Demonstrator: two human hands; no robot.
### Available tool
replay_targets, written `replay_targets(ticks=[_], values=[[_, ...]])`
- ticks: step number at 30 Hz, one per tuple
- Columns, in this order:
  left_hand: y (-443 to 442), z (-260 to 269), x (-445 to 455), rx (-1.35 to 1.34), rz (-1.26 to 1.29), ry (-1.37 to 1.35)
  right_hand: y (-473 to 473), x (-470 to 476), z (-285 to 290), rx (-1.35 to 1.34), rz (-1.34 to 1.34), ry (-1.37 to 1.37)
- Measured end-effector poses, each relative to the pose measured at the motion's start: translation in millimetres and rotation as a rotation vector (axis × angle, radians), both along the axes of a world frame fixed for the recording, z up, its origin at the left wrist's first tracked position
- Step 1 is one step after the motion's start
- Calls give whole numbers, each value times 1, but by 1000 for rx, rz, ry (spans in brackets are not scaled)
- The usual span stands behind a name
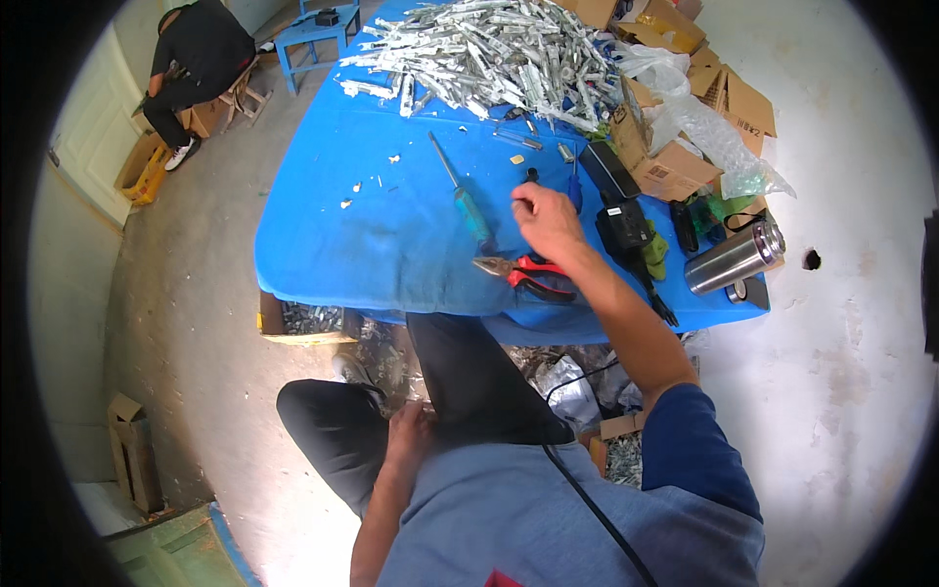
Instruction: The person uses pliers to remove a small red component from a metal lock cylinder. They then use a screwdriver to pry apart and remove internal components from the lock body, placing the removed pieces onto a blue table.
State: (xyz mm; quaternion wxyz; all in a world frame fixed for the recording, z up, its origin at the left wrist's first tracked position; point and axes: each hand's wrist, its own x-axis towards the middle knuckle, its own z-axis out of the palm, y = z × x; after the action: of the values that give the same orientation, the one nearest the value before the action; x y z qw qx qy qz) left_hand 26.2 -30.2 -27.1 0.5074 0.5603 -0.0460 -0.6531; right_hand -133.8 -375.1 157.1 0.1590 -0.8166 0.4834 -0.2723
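Note:
My right hand (549,221) is over the blue-covered table (352,242), its fingers curled; whether it holds anything is hidden. Just beyond the fingertips sits a small black object (532,174). Below the hand lie combination pliers (524,275) with red and black handles, partly behind my forearm. A screwdriver (469,209) with a teal handle rests left of the hand, and a blue-handled screwdriver (575,187) on its right. My left hand (411,429) is low between my legs, below the table edge, and what its fingers hold cannot be made out.
A large heap of whitish strip-like parts (484,51) covers the table's far end. A steel flask (733,257), a black power tool (623,227) and cardboard boxes (660,161) crowd the right side. A box of small metal parts (312,319) stands under the left edge. Another person (198,66) sits far left.

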Motion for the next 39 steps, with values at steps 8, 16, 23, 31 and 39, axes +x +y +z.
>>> replay_targets(ticks=[8,16,23,31,39], values=[[-15,7,7,187,19,51,-113,-9,4,-41,-190,163],[-16,8,12,236,74,179,-182,4,-3,-155,-471,16],[-16,4,17,280,85,181,-226,-16,10,90,-446,182],[-16,2,16,291,115,237,-232,-19,-8,-72,-363,487],[-14,-6,16,253,123,306,-136,-19,23,-284,57,102]])
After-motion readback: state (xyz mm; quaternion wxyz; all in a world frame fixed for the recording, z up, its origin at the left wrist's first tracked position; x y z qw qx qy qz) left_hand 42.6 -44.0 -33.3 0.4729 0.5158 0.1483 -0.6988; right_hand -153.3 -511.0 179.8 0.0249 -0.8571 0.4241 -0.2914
